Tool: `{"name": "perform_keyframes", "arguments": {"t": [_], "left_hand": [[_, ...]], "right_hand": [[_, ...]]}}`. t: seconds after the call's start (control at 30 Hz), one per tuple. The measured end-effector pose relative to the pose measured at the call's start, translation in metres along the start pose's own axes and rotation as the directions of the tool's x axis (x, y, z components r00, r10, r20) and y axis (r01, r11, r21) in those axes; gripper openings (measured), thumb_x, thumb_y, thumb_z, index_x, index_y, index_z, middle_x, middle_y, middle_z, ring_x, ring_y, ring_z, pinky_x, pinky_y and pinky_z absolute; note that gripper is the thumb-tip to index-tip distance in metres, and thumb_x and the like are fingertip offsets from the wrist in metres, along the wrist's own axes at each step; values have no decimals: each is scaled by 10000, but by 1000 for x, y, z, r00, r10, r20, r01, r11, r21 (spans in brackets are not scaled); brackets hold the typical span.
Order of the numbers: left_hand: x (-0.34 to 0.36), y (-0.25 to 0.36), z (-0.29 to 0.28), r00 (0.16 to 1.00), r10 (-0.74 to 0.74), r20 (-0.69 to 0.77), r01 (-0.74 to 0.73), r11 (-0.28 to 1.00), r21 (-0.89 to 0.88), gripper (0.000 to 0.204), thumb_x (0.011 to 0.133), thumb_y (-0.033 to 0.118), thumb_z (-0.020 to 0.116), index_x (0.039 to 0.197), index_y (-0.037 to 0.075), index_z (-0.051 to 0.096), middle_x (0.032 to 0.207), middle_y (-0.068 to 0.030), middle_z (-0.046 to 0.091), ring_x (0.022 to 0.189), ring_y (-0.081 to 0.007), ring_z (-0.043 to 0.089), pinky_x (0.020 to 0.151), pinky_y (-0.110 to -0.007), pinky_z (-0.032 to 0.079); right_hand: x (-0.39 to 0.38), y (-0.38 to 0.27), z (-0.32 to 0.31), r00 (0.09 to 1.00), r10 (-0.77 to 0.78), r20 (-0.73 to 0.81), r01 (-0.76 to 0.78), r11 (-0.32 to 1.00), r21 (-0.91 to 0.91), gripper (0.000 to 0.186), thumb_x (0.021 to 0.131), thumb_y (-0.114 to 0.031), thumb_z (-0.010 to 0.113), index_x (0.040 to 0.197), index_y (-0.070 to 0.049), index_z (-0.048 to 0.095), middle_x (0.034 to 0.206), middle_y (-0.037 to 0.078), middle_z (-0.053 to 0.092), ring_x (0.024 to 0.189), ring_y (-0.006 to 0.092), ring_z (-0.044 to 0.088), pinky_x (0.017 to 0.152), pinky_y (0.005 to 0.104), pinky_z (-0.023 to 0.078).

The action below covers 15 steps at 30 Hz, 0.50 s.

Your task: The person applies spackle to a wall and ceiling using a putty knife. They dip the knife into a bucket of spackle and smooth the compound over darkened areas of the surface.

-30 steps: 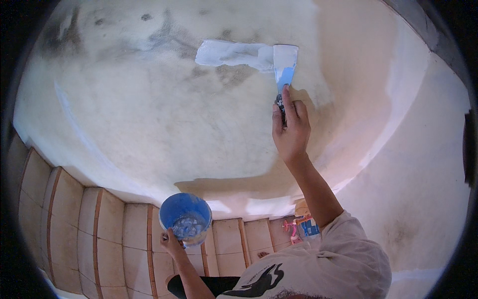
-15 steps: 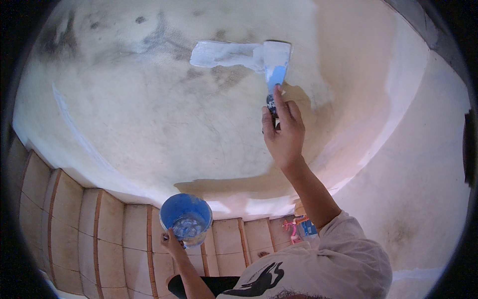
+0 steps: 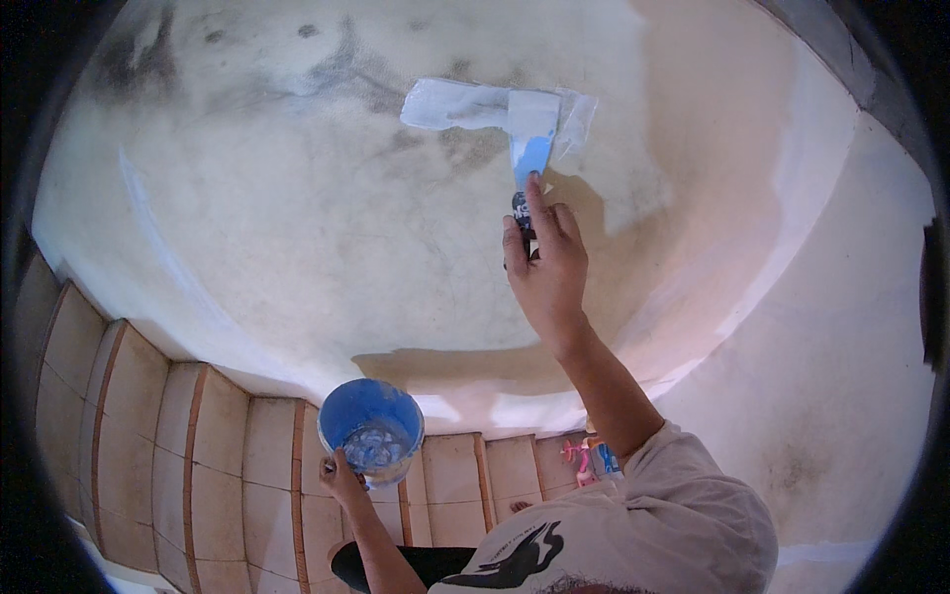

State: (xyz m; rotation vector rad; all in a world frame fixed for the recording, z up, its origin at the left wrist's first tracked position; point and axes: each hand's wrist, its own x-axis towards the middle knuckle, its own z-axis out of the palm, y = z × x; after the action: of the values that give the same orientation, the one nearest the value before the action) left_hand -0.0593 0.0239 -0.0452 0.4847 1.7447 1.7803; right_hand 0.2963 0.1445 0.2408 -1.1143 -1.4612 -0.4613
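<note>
Pale tiled stairs (image 3: 455, 470) with reddish-brown edges curve below the wall (image 3: 297, 228); a pink object (image 3: 584, 474) and a partly hidden blue object (image 3: 608, 460) rest at right.

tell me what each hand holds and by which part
Right hand: scraper, by its dark handle. Left hand: bucket, by its near left edge; exact grip unclear.

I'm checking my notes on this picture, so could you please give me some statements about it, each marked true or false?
1. The right hand holds a scraper. True.
2. The scraper is inside a bucket. False: it is up at a pale smear on the wall.
3. The left hand holds a bucket. True.
4. The bucket is empty. False: there is pale paste in it.
5. Tiled steps show below the wall. True.
</note>
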Motion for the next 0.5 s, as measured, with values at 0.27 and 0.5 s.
{"name": "perform_keyframes", "arguments": {"t": [0.27,0.5], "left_hand": [[5,-7,-6,1000,22,4,-22,1000,-4,366,903,212,666,704,128,371,533,19,399,360,-93,327,334,-305,215],[-8,17,3,999,-25,-21,26,997,73,376,912,214,652,697,129,354,538,11,404,368,-99,333,339,-306,219]], "right_hand": [[-20,-4,14,995,86,47,-89,992,88,559,879,-115,683,1409,-53,518,951,184,589,855,348,587,766,443,508],[-1,5,33,1000,0,-20,-1,1000,-16,554,885,-122,675,1411,-50,513,977,192,594,880,346,591,760,440,510]]}}
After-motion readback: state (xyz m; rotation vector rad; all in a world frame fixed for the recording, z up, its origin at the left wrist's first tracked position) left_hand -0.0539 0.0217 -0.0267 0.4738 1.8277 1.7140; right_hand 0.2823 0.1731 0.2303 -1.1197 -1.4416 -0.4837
